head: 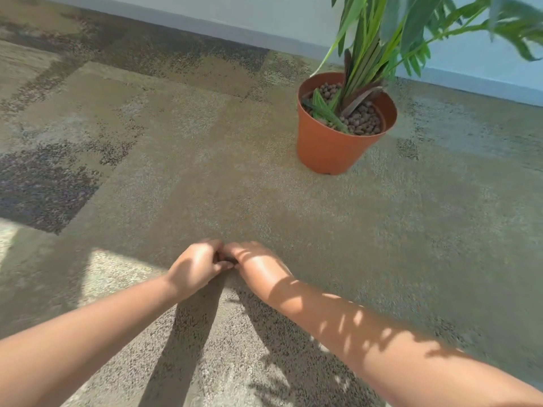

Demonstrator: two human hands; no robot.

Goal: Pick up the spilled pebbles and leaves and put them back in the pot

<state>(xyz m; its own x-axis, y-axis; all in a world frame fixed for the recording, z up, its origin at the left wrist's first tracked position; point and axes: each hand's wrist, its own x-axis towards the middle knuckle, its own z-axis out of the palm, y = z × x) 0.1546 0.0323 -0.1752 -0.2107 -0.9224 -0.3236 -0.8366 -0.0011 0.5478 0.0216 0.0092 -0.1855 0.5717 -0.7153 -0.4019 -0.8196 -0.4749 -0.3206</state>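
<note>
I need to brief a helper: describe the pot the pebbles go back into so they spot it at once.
Look along the pale wall to the far right of the carpet. There stands a terracotta-orange plastic pot holding a tall green plant, its top covered in brown pebbles. It is the only container in view.

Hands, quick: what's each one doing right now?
Left hand: curled shut; contents cannot be told.
Right hand: curled shut against the left; contents hidden.

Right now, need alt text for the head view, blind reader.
Two bare hands, left and right, meet fingertip to fingertip low on a mottled carpet, curled around something small and dark that cannot be made out. An orange pot with a green plant and brown pebbles stands upright farther off to the right, near the wall.
</note>
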